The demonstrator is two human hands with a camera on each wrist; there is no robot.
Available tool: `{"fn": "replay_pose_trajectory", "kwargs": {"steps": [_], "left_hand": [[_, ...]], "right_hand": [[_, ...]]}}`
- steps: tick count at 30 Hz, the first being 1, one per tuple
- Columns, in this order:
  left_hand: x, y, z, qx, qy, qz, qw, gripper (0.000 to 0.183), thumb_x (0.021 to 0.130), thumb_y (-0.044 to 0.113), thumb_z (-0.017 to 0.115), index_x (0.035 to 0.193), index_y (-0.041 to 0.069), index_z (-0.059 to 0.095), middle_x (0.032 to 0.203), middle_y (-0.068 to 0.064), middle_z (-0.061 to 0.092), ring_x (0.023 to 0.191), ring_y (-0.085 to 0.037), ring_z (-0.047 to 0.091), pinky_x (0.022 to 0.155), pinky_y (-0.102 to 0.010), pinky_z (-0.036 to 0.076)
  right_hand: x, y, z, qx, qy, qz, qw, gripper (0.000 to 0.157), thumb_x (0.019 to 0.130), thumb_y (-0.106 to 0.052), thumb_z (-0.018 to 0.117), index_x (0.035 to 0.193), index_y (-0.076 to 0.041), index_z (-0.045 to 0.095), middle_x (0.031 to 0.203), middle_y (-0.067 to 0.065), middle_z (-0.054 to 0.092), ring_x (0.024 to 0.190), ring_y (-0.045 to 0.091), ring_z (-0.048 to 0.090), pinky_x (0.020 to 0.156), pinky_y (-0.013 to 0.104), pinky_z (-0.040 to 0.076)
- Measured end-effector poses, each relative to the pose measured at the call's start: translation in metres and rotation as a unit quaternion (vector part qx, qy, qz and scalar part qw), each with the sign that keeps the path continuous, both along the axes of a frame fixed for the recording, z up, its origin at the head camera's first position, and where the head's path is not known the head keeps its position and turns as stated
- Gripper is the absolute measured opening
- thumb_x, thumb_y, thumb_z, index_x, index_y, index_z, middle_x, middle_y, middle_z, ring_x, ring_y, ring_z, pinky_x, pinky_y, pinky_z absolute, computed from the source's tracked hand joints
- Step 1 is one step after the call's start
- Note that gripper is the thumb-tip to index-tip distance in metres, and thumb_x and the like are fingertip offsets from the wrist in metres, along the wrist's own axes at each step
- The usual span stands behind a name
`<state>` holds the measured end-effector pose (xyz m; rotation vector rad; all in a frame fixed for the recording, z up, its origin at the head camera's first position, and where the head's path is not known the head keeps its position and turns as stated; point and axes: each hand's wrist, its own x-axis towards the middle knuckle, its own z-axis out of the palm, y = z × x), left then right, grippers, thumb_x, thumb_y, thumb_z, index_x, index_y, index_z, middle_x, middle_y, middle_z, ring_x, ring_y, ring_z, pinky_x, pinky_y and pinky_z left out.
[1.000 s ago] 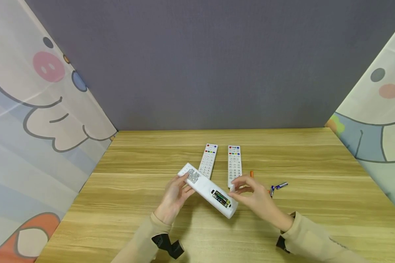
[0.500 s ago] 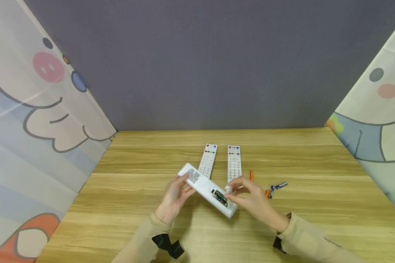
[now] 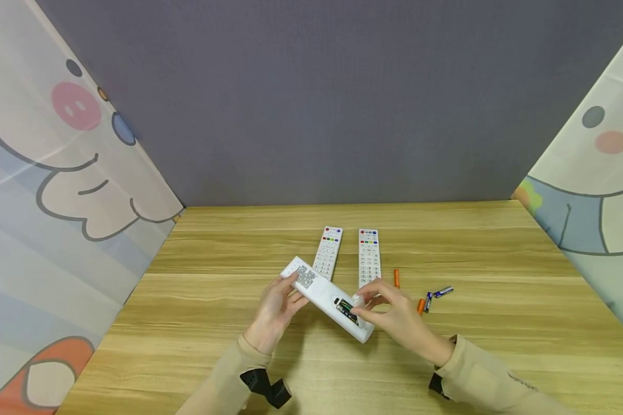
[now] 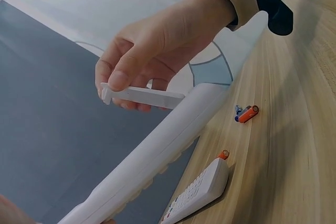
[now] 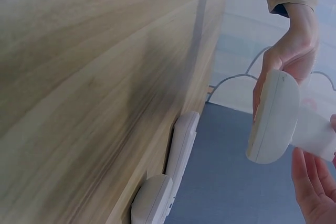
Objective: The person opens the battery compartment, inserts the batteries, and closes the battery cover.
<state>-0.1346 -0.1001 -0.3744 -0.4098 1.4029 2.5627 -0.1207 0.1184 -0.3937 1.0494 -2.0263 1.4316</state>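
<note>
Battery cover (image 4: 142, 96), a thin white strip, is pinched between the thumb and fingers of the right hand (image 3: 394, 314) right over the open battery compartment (image 3: 345, 310) of the white remote control (image 3: 328, 300), whose far end the left hand (image 3: 275, 311) grips from 9 o'clock, holding it back side up above the wooden table (image 3: 498, 323). Two more white remotes (image 3: 349, 253) lie at 12 o'clock from the hands, with loose orange and blue batteries (image 3: 427, 300) at 3 o'clock.
</note>
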Motion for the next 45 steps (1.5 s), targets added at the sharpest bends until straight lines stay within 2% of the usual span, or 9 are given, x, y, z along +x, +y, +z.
{"fn": "replay_pose_trajectory", "kwargs": {"steps": [6, 10, 20, 27, 31, 38, 45], "left_hand": [[0.0, 0.001, 0.0, -0.001, 0.002, 0.001, 1.0, 0.032, 0.092, 0.007, 0.042, 0.121, -0.005, 0.034, 0.094, -0.007, 0.056, 0.082, -0.019, 0.059, 0.074, -0.032, 0.051], [0.0, 0.001, 0.0, -0.001, 0.002, 0.003, 1.0, 0.026, 0.092, 0.006, 0.043, 0.115, -0.004, 0.037, 0.089, -0.006, 0.058, 0.079, -0.018, 0.06, 0.071, -0.03, 0.052], [-0.001, 0.002, 0.0, -0.008, 0.0, 0.0, 1.0, 0.03, 0.092, 0.006, 0.042, 0.119, -0.005, 0.036, 0.09, -0.005, 0.059, 0.078, -0.017, 0.061, 0.071, -0.03, 0.052], [-0.001, 0.002, -0.001, -0.007, 0.0, 0.002, 1.0, 0.028, 0.092, 0.006, 0.043, 0.117, -0.005, 0.037, 0.089, -0.005, 0.059, 0.077, -0.017, 0.061, 0.07, -0.029, 0.053], [-0.001, 0.002, -0.001, -0.001, -0.001, 0.005, 1.0, 0.028, 0.092, 0.005, 0.043, 0.117, -0.004, 0.036, 0.089, -0.005, 0.059, 0.077, -0.017, 0.061, 0.071, -0.03, 0.053], [0.0, 0.002, 0.0, 0.0, -0.003, 0.003, 1.0, 0.03, 0.092, 0.006, 0.043, 0.119, -0.005, 0.035, 0.09, -0.005, 0.059, 0.079, -0.018, 0.061, 0.075, -0.033, 0.052], [0.003, 0.002, 0.001, -0.001, -0.002, -0.001, 1.0, 0.035, 0.091, 0.007, 0.044, 0.122, -0.006, 0.033, 0.093, -0.006, 0.058, 0.081, -0.019, 0.06, 0.078, -0.034, 0.051]], "right_hand": [[0.001, -0.002, 0.002, 0.011, 0.0, 0.005, 1.0, 0.04, 0.053, 0.013, 0.075, 0.087, 0.004, 0.056, 0.079, 0.011, 0.057, 0.065, 0.017, 0.056, 0.054, 0.025, 0.053], [0.001, -0.001, 0.003, 0.028, -0.025, 0.003, 0.999, 0.034, 0.059, 0.006, 0.076, 0.088, -0.001, 0.059, 0.081, 0.005, 0.059, 0.068, 0.014, 0.057, 0.058, 0.022, 0.053], [0.0, -0.001, 0.002, 0.065, -0.028, 0.003, 0.997, 0.028, 0.064, -0.003, 0.076, 0.088, -0.005, 0.062, 0.082, -0.002, 0.059, 0.07, 0.008, 0.055, 0.059, 0.021, 0.052], [-0.002, -0.001, 0.0, 0.078, 0.007, 0.009, 0.997, 0.033, 0.064, -0.001, 0.075, 0.093, -0.004, 0.061, 0.085, 0.0, 0.059, 0.072, 0.009, 0.054, 0.061, 0.02, 0.051], [-0.002, 0.0, -0.001, 0.088, 0.01, 0.012, 0.996, 0.036, 0.064, -0.003, 0.075, 0.096, -0.005, 0.061, 0.087, -0.001, 0.059, 0.073, 0.009, 0.054, 0.062, 0.021, 0.051], [-0.002, 0.001, -0.005, 0.108, -0.023, 0.012, 0.994, 0.036, 0.067, -0.009, 0.075, 0.1, -0.008, 0.061, 0.093, -0.002, 0.057, 0.079, 0.011, 0.053, 0.067, 0.025, 0.051], [-0.002, 0.002, -0.008, 0.146, -0.068, 0.012, 0.987, 0.038, 0.07, -0.014, 0.073, 0.106, -0.012, 0.06, 0.104, 0.001, 0.053, 0.09, 0.014, 0.053, 0.074, 0.028, 0.051]]}}
